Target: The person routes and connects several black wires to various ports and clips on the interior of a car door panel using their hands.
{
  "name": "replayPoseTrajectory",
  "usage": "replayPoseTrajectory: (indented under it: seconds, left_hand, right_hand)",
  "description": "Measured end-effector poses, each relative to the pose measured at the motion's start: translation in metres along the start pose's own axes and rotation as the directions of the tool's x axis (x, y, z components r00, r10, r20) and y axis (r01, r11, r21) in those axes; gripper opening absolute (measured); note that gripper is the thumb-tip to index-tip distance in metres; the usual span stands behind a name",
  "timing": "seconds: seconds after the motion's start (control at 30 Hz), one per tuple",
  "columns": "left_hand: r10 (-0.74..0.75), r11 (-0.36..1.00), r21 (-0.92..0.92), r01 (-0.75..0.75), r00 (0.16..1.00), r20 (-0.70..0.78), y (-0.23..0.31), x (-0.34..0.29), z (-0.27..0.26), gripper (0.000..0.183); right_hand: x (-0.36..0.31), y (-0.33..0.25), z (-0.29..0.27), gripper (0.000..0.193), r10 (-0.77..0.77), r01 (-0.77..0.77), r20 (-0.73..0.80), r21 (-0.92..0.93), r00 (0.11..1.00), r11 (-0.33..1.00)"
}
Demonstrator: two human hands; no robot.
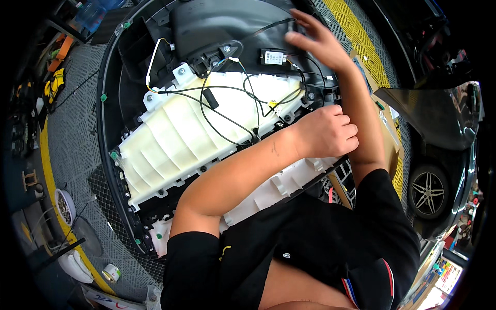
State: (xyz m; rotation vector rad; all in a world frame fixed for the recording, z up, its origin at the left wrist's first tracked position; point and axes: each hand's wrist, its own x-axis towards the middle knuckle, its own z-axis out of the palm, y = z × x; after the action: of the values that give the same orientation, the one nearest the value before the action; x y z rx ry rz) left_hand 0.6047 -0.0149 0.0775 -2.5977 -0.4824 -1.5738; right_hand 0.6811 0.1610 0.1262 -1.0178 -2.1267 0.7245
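A large black car door panel [111, 82] lies in front of me with its inner side up. Bolted on it is a cream-white ribbed plastic piece [181, 132], with thin black wires [206, 111] looping over it. My left hand [330, 132] is curled into a fist over the panel's right end; whatever it may hold is hidden. Farther off, my right hand [321, 44] has thumb and fingers apart beside a black cable [268, 26] on the panel. A small black module [273, 57] with a white label sits below the cable, wired at its right.
At the left stand a bowl of small parts [65, 206] and a yellow-black tool [53, 85]. A can [111, 273] is on the grey grid floor. Cardboard [390, 134] lies at the right, near a dark car with a spoked wheel [429, 191].
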Motion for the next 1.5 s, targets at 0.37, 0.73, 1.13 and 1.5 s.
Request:
replayPoseTrajectory:
  seconds: [0.37,0.73,1.13,1.5]
  left_hand:
    - [-0.021,0.995,0.101,0.013,0.997,0.077,-0.009,0.021,-0.027,0.013]
    - [-0.358,0.822,0.521,0.231,0.920,0.156,-0.009,-0.061,-0.261,0.028]
    - [-0.450,0.731,0.572,0.371,0.893,-0.005,0.033,-0.147,-0.238,0.020]
    - [-0.589,0.764,0.456,0.457,0.782,0.204,0.045,-0.138,-0.243,0.012]
  right_hand:
    - [-0.007,0.097,-0.046,0.062,0.444,-0.471,-0.210,-0.104,0.871,0.876]
    - [-0.097,0.081,-0.024,0.046,0.437,-0.512,-0.408,-0.090,0.802,0.854]
    - [-0.099,-0.017,-0.027,0.049,0.483,-0.591,-0.403,-0.204,0.777,0.780]
    - [-0.167,-0.152,0.023,0.020,-0.133,0.283,0.588,-0.172,0.798,0.943]
